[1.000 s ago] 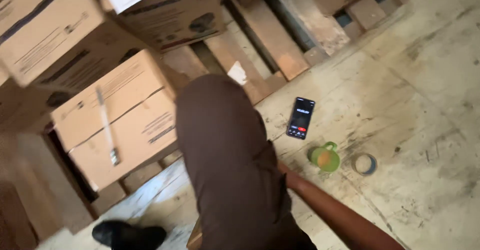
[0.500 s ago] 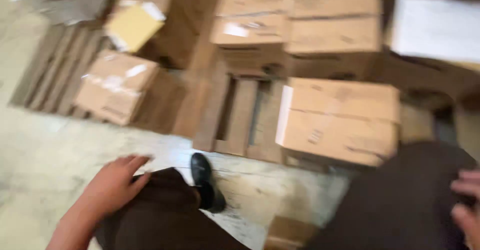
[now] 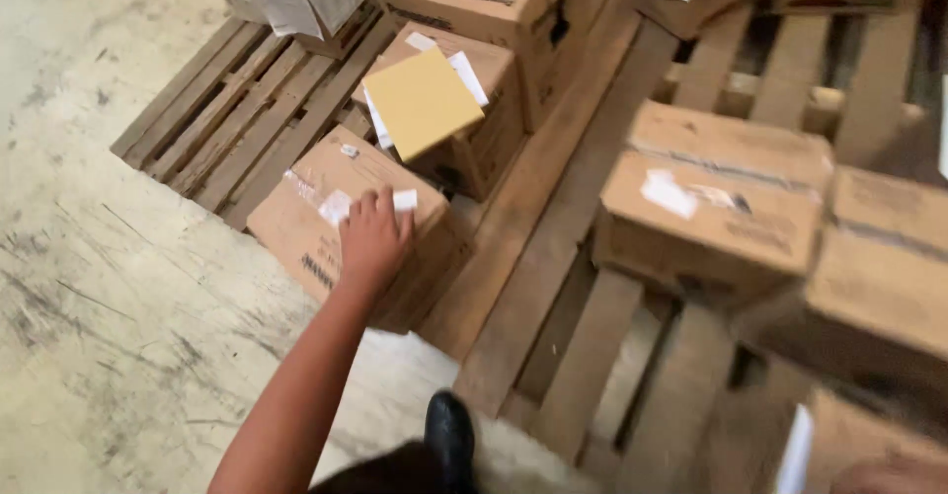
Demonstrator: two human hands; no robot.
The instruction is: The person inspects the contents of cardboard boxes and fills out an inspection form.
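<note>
While the left hand [image 3: 373, 242] lies flat, fingers spread, atop a taped cardboard box [image 3: 316, 232] left of centre, the right hand [image 3: 889, 476] barely shows at the lower right edge, its fingers unreadable.

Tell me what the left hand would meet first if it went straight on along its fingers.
Probably the brown cardboard box topped by a yellow envelope, just beyond the left hand; depth is unclear.

Bare, sleeveless left arm [image 3: 296, 385]; black shoe [image 3: 449, 435]; dark trousers [image 3: 395, 474].
</note>
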